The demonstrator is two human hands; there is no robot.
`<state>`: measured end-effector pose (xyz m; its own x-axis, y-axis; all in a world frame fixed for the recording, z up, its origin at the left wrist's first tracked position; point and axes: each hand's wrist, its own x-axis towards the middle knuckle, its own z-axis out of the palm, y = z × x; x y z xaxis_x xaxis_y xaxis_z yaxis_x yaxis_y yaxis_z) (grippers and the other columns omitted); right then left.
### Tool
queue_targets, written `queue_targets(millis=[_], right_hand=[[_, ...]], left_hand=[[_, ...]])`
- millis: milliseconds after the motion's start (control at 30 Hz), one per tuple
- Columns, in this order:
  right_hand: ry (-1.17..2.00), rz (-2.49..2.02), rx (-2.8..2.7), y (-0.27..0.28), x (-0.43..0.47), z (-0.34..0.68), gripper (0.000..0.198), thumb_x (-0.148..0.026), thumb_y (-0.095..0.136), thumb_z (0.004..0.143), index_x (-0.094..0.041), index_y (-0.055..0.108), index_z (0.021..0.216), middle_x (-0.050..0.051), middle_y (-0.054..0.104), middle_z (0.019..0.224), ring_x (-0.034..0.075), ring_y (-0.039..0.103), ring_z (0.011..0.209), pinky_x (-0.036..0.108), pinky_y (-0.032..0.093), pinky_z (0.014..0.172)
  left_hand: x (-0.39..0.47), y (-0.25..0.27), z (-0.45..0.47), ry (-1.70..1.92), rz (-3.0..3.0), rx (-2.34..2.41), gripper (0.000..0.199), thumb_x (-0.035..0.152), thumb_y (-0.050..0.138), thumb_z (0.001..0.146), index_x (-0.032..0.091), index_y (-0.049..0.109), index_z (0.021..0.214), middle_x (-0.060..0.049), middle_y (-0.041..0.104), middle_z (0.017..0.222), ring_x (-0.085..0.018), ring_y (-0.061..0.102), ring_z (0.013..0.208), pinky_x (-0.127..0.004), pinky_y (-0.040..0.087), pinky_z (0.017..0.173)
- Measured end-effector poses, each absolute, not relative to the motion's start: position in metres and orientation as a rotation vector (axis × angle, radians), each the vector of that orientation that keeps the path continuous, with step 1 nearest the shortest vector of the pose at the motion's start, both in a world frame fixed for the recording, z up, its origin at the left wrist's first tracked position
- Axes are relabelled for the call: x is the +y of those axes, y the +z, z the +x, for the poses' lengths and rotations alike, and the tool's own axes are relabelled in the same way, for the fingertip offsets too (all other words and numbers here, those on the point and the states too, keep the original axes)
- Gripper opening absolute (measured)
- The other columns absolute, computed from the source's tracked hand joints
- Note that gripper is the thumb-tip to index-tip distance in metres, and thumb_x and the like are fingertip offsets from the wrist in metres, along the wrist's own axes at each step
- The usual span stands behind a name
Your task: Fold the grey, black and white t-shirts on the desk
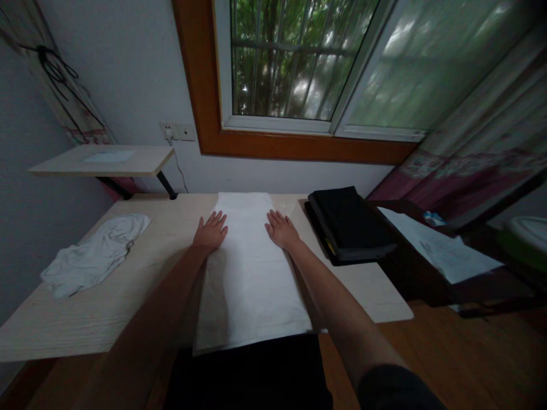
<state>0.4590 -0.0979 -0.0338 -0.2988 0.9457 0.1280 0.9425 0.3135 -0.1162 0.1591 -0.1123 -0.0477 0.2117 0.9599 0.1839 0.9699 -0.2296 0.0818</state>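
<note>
A long piece of white cloth (256, 273) lies flat on the pale wooden table, its near end reaching the front edge. My left hand (210, 231) rests on the cloth's left edge toward the far end, palm down with the fingers spread. On the opposite edge, at about the same height, my right hand (282, 229) lies flat, fingers stretched out. Neither hand grips anything. What kind of cloth item it is, I cannot tell.
A crumpled white cloth (96, 253) lies on the table (166, 228) at left, before a small raised shelf (106, 159). Folded black items (352, 225) are stacked at right. Beyond them, papers (440, 245) lie on a dark surface. A window (294, 62) is behind.
</note>
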Motion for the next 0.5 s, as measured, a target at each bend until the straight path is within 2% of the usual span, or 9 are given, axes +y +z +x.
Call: queue_targets(millis=[100, 200, 267, 333, 433, 500], right_hand=[[-0.024, -1.773, -2.37, -0.033, -0.114, 0.474, 0.056, -0.039, 0.026, 0.108, -0.019, 0.039, 0.158, 0.01, 0.032, 0.167, 0.028, 0.028, 0.155, 0.056, 0.02, 0.124], [-0.116, -1.825, -2.28, -0.029, -0.135, 0.472, 0.055, -0.032, 0.028, 0.106, -0.014, 0.043, 0.156, 0.014, 0.037, 0.164, 0.034, 0.031, 0.153, 0.059, 0.018, 0.124], [-0.16, -1.861, -2.217, -0.027, -0.151, 0.46, 0.057, -0.024, 0.03, 0.103, -0.009, 0.041, 0.157, 0.019, 0.036, 0.163, 0.036, 0.031, 0.153, 0.06, 0.018, 0.124], [-0.135, -1.819, -2.236, -0.027, -0.168, 0.44, 0.059, -0.02, 0.03, 0.102, -0.007, 0.036, 0.159, 0.02, 0.034, 0.164, 0.034, 0.033, 0.153, 0.055, 0.022, 0.124], [-0.007, -1.682, -2.338, -0.032, -0.191, 0.414, 0.058, -0.032, 0.027, 0.106, -0.008, 0.037, 0.158, 0.017, 0.032, 0.166, 0.029, 0.032, 0.154, 0.047, 0.027, 0.124], [0.029, -1.638, -2.363, -0.037, -0.201, 0.407, 0.06, -0.037, 0.026, 0.107, -0.006, 0.04, 0.157, 0.017, 0.032, 0.166, 0.029, 0.031, 0.154, 0.046, 0.025, 0.126]], left_hand=[[-0.128, -0.046, 0.156, -0.311, -2.371, -1.923, 0.055, 0.037, 0.032, 0.103, 0.024, 0.042, 0.156, -0.01, 0.035, 0.166, -0.029, 0.029, 0.155, -0.064, 0.017, 0.124], [-0.15, -0.043, 0.169, -0.319, -2.348, -1.869, 0.054, 0.033, 0.033, 0.103, 0.018, 0.047, 0.153, -0.015, 0.041, 0.162, -0.031, 0.034, 0.153, -0.066, 0.014, 0.124], [-0.166, -0.041, 0.185, -0.332, -2.399, -1.78, 0.052, 0.029, 0.033, 0.102, 0.016, 0.05, 0.15, -0.015, 0.044, 0.16, -0.031, 0.037, 0.151, -0.062, 0.016, 0.126], [-0.181, -0.042, 0.203, -0.369, -2.455, -1.697, 0.051, 0.027, 0.034, 0.102, 0.014, 0.052, 0.148, -0.015, 0.044, 0.161, -0.029, 0.037, 0.152, -0.056, 0.019, 0.127], [-0.199, -0.046, 0.22, -0.404, -2.495, -1.66, 0.051, 0.027, 0.035, 0.102, 0.011, 0.051, 0.148, -0.016, 0.044, 0.161, -0.029, 0.037, 0.151, -0.051, 0.028, 0.125], [-0.207, -0.049, 0.22, -0.42, -2.498, -1.658, 0.052, 0.028, 0.034, 0.103, 0.011, 0.049, 0.149, -0.015, 0.043, 0.161, -0.028, 0.036, 0.152, -0.049, 0.029, 0.125]])
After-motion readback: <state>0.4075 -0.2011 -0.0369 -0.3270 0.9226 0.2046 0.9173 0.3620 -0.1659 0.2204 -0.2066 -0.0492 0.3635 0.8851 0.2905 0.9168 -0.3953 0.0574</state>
